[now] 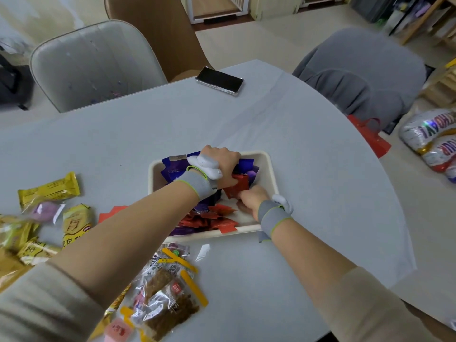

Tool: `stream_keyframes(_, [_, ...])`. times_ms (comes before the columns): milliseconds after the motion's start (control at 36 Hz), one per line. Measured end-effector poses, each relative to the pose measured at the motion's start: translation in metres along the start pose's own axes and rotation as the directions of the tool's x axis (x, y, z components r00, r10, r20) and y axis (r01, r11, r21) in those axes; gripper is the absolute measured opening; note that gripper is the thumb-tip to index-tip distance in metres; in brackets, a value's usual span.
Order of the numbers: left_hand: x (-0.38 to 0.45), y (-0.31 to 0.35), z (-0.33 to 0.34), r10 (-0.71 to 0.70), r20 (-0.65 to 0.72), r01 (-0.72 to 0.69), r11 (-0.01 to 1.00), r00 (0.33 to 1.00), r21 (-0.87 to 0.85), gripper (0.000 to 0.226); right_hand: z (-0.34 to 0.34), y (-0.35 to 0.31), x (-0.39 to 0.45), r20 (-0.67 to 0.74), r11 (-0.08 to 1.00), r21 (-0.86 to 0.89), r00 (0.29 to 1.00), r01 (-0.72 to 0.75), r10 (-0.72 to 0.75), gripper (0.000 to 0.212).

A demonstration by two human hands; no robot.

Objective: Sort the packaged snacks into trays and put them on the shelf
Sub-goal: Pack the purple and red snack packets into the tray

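A: While both hands worked inside the tray (269,169), left hand (222,164) fingers gripped a red packet (240,182); right hand (251,197) fingers curled, contents hidden.
B: Risk: overfilled pile; packets could spill onto the worktop (296,144).

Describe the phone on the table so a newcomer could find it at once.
Start at the grey table and look to its far edge, beyond the cream tray where both hands work. The phone lies flat there, alone, screen dark. It is the only black, glossy slab; everything else is colourful wrappers.
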State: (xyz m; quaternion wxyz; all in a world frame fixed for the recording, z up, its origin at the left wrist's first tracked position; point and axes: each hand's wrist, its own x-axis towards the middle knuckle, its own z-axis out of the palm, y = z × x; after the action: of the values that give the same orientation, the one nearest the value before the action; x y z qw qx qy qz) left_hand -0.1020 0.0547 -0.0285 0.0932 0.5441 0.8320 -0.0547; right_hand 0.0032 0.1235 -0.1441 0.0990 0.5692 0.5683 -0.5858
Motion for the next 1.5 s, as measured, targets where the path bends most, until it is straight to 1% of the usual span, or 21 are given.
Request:
stream_keyframes(28, [-0.001,-0.001,0.0,-0.001,0.013,0.001,1.0,1.0,-0.007,0.045,-0.004,-0.005,-0.015,0.009,0.998,-0.056,1.0,-0.004,0.004,0.004])
stream_keyframes(83, [-0.002,-0.002,-0.001,0.009,0.035,-0.008,0.999,0.999,-0.033,0.046,-0.012,-0.014,-0.037,0.014,0.971,-0.236,0.999,0.035,-0.032,0.013])
stream_keyframes(139, [-0.004,-0.003,-0.001,0.011,0.031,-0.01,0.998,0.999,-0.059,0.049,-0.018,-0.016,-0.046,0.069,0.905,-0.422,0.997,0.054,-0.027,0.018])
stream_keyframes(222, [-0.007,-0.004,-0.001,-0.001,0.037,0.005,0.994,0.999,-0.112,0.053,-0.015,-0.014,-0.048,0.164,0.8,-0.587,0.986,0.123,-0.032,0.013])
stream_keyframes(250, [-0.008,-0.005,-0.001,-0.003,0.046,0.009,0.992,0.999,-0.127,0.055,-0.012,-0.012,-0.046,0.175,0.787,-0.601,0.984,0.141,-0.042,0.02])
stream_keyframes(306, [-0.013,-0.008,0.0,-0.004,0.051,0.011,0.988,0.999,-0.153,0.055,-0.005,-0.012,-0.045,0.194,0.813,-0.563,0.98,0.149,-0.045,0.027])
stream_keyframes(389, [-0.025,-0.015,-0.002,-0.028,0.018,0.031,0.98,0.999,-0.198,0.052,0.004,-0.015,-0.054,0.205,0.871,-0.471,0.978,0.143,-0.05,0.017])
stream_keyframes(444, [-0.032,-0.021,-0.004,-0.049,0.0,0.048,0.973,0.999,-0.227,0.042,0.006,-0.015,-0.055,0.214,0.864,-0.478,0.975,0.16,-0.062,0.017])
stream_keyframes(528, [-0.048,-0.031,-0.006,-0.045,0.009,0.046,0.977,0.999,-0.21,0.029,0.003,-0.014,-0.057,0.239,0.773,-0.586,0.963,0.243,-0.121,0.02])
stream_keyframes(611, [-0.062,-0.039,-0.005,0.003,0.011,-0.001,0.988,1.0,-0.154,0.034,-0.003,-0.014,-0.06,0.29,0.676,-0.655,0.939,0.337,-0.186,0.013])
stream_keyframes(694, [-0.071,-0.042,-0.005,0.017,-0.061,-0.025,0.99,0.998,-0.14,0.036,-0.004,-0.013,-0.061,0.311,0.589,-0.662,0.884,0.465,-0.348,0.025])
stream_keyframes(750, [-0.074,-0.042,-0.006,0.036,-0.044,-0.041,0.992,0.998,-0.119,0.03,-0.003,-0.01,-0.06,0.312,0.554,-0.644,0.842,0.528,-0.439,0.022])
stream_keyframes(806, [-0.074,-0.042,-0.007,0.076,-0.029,-0.078,0.994,0.997,-0.077,0.026,-0.002,-0.009,-0.06,0.346,0.536,-0.623,0.815,0.57,-0.464,0.015])
stream_keyframes(861, [-0.075,-0.041,-0.008,0.127,-0.077,-0.129,0.991,0.989,-0.021,0.025,0.0,-0.01,-0.061,0.394,0.495,-0.618,0.786,0.61,-0.476,0.012])
stream_keyframes(972, [-0.073,-0.04,-0.006,0.209,-0.157,-0.208,0.978,0.965,0.02,0.027,0.005,-0.014,-0.059,0.439,0.428,-0.646,0.766,0.632,-0.469,0.018])
stream_keyframes(1028, [-0.074,-0.04,-0.005,0.221,-0.117,-0.22,0.975,0.968,0.014,0.027,0.008,-0.015,-0.056,0.432,0.397,-0.678,0.772,0.618,-0.466,0.02])
stream_keyframes(1083, [-0.076,-0.04,-0.004,0.214,-0.028,-0.212,0.975,0.976,0.072,0.03,0.01,-0.017,-0.054,0.431,0.377,-0.695,0.774,0.612,-0.463,0.016])
stream_keyframes(1167, [-0.077,-0.038,-0.001,0.158,0.05,-0.162,0.981,0.986,0.106,0.038,0.012,-0.016,-0.052,0.423,0.368,-0.702,0.772,0.61,-0.474,0.017])
stream_keyframes(1333, [-0.071,-0.033,0.005,0.026,0.102,-0.02,0.998,0.994,-0.061,0.062,0.013,-0.014,-0.051,0.432,0.364,-0.686,0.755,0.63,-0.494,0.022])
stream_keyframes(1444, [-0.062,-0.032,0.001,0.003,0.243,0.023,0.994,0.97,-0.105,0.044,0.012,-0.015,-0.052,0.468,0.326,-0.693,0.745,0.643,-0.475,0.024])
stream_keyframes(1500, [-0.057,-0.027,-0.003,-0.022,0.307,0.058,0.992,0.951,-0.108,0.033,0.013,-0.015,-0.052,0.481,0.334,-0.686,0.747,0.646,-0.458,0.026])
